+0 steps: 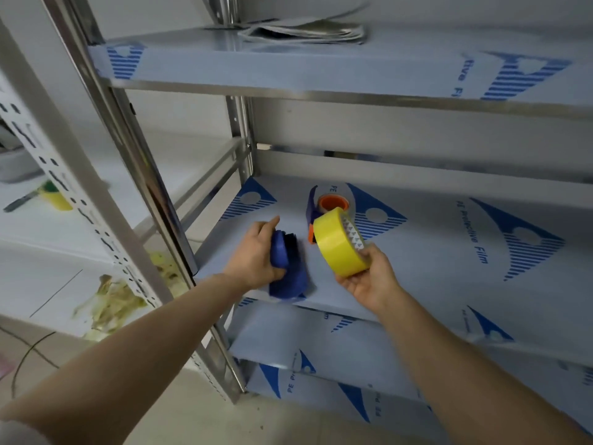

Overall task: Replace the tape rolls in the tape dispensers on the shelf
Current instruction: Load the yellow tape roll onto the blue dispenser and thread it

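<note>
Fingers: L hand (253, 255) grips blue dispenser (287, 271) | R hand (369, 277) holds yellow roll (337, 242) | shelf (449, 284) "PE Protective Film"

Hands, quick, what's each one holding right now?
Left hand: closed on the blue tape dispenser on the shelf.
Right hand: holding the yellow tape roll.

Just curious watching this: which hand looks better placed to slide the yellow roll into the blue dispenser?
Probably the right hand: it already holds the yellow tape roll, while the left hand is busy steadying the blue dispenser on the shelf.
</note>
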{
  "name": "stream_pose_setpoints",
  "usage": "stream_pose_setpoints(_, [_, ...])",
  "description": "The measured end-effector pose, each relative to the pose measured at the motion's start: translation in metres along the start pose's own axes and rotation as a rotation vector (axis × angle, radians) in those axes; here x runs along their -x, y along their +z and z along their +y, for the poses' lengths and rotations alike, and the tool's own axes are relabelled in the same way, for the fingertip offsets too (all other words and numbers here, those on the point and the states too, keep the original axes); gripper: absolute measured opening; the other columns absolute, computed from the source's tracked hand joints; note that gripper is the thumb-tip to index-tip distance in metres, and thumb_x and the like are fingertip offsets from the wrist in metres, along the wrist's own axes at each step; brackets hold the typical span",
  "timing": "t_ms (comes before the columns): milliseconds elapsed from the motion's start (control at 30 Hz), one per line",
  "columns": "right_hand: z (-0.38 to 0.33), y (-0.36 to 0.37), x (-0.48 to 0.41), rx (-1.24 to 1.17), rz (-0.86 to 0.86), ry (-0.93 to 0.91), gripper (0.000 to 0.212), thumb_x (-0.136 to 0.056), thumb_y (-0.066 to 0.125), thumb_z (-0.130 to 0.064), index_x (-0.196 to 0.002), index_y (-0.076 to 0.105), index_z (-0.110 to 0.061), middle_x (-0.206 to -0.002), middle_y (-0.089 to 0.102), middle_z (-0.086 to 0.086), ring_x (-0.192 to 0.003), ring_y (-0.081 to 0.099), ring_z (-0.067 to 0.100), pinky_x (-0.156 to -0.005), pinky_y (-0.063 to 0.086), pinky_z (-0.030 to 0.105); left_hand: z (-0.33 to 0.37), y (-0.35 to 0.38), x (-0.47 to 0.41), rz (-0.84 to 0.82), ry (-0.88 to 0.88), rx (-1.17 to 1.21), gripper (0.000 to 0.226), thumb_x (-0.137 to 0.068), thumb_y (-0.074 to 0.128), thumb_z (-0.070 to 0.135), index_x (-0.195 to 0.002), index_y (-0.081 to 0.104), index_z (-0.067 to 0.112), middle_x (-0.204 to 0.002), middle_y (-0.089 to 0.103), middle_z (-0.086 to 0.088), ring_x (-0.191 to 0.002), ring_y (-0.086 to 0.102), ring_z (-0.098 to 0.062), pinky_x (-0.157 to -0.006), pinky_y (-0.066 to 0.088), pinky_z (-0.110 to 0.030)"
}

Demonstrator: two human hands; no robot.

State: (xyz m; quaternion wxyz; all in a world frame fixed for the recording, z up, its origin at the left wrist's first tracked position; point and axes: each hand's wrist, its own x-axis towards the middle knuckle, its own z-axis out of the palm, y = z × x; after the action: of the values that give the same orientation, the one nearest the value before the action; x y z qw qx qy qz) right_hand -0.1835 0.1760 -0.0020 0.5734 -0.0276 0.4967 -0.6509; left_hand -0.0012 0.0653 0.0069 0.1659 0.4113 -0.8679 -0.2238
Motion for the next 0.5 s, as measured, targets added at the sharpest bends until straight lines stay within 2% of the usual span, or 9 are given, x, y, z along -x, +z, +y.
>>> stream_pose_setpoints(100, [0.002, -0.004, 0.000, -0.035, -0.009, 0.015, 0.040, -0.092, 0.037, -0.033, -0.122, 0.052, -0.011, -0.109, 0.059, 0.020, -0.090, 0.059, 0.031, -0.046, 0.052, 0.025, -0.001, 0.005, -0.001, 0.025, 0.024, 0.018, 0.106, -0.065, 0.081, 0.019, -0.149, 0.016, 0.013, -0.140, 0.036, -0.011, -0.128, 0.039, -0.027, -0.109, 0.033, -0.032])
stream_pose_setpoints(167, [0.001, -0.005, 0.000, -0.051, -0.002, 0.010, 0.039, -0.092, 0.038, -0.033, -0.119, 0.054, -0.010, -0.104, 0.061, 0.019, -0.090, 0.060, 0.032, -0.047, 0.053, 0.025, -0.002, 0.008, -0.006, 0.043, 0.061, 0.019, 0.105, -0.065, 0.082, 0.023, -0.148, 0.019, 0.012, -0.139, 0.039, -0.011, -0.128, 0.038, -0.027, -0.108, 0.032, -0.033])
stream_pose_setpoints(333, [0.005, 0.004, 0.005, -0.115, 0.031, 0.021, 0.031, -0.094, 0.039, -0.028, -0.093, 0.058, -0.004, -0.088, 0.060, 0.020, -0.082, 0.060, 0.034, -0.075, 0.054, 0.039, -0.005, 0.011, -0.018, 0.053, 0.088, 0.045, 0.095, -0.067, 0.081, 0.031, -0.145, 0.030, 0.012, -0.140, 0.041, -0.010, -0.129, 0.038, -0.027, -0.108, 0.032, -0.036])
stream_pose_setpoints(367, [0.007, 0.006, 0.006, -0.125, 0.046, 0.024, 0.032, -0.094, 0.038, -0.028, -0.088, 0.057, -0.002, -0.085, 0.059, 0.020, -0.080, 0.060, 0.035, -0.075, 0.055, 0.039, -0.007, 0.011, -0.018, 0.037, 0.101, 0.065, 0.093, -0.066, 0.081, 0.032, -0.143, 0.033, 0.012, -0.139, 0.040, -0.011, -0.128, 0.039, -0.028, -0.109, 0.033, -0.036])
stream_pose_setpoints(433, [0.010, 0.010, 0.003, -0.126, 0.074, 0.032, 0.039, -0.096, 0.038, -0.033, -0.085, 0.056, 0.001, -0.081, 0.057, 0.019, -0.080, 0.060, 0.036, -0.060, 0.059, 0.034, -0.013, 0.011, -0.015, -0.020, 0.118, 0.112, 0.088, -0.063, 0.074, 0.039, -0.140, 0.039, 0.015, -0.140, 0.036, -0.012, -0.129, 0.039, -0.027, -0.110, 0.033, -0.032])
stream_pose_setpoints(500, [0.012, 0.013, -0.002, -0.108, 0.086, 0.058, 0.046, -0.095, 0.041, -0.039, -0.089, 0.058, 0.004, -0.079, 0.058, 0.019, -0.079, 0.063, 0.035, -0.044, 0.056, 0.028, -0.019, 0.011, -0.010, -0.104, 0.110, 0.167, 0.090, -0.057, 0.064, 0.047, -0.140, 0.040, 0.020, -0.142, 0.030, -0.012, -0.132, 0.035, -0.026, -0.106, 0.030, -0.023])
